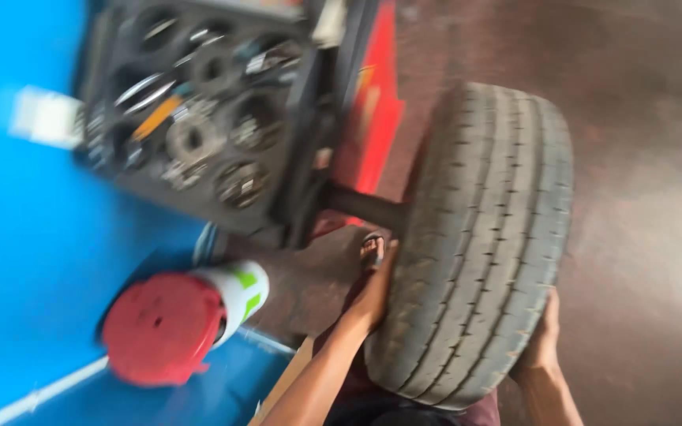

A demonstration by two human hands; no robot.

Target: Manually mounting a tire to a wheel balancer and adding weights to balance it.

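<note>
Worn grey tyre (479,237), upright, tread toward the camera, mounted on a dark shaft (365,207) projecting from a red machine (372,110). Tyre at right of centre, above brown floor (641,158), its lower edge near the bottom of the view.

Left hand (374,292) flat against the tyre's left sidewall, fingers pointing up, laid open on the rubber rather than curled round anything; forearm rising from the lower edge. Just above its fingertips, a blurred foot in a sandal (372,251), down on the floor, owner impossible to tell.

Right hand (542,339) on the tyre's lower right shoulder, palm against the tread edge, fingers wrapped out of sight behind the sidewall; spread of those fingers impossible to tell. Both hands in contact with the tyre, one on each side, holding it between them.

Left of the shaft, a black tray (199,110) on top of the machine, divided into round pockets holding metal cones and rings, an orange-handled tool among them; details blurred.

Lower left, a white container with a red lid (175,323) and green markings, lying tilted toward the camera beside a bright blue surface (25,260). Container well apart from the tyre, near the left forearm only.

Whole view smeared by motion.
</note>
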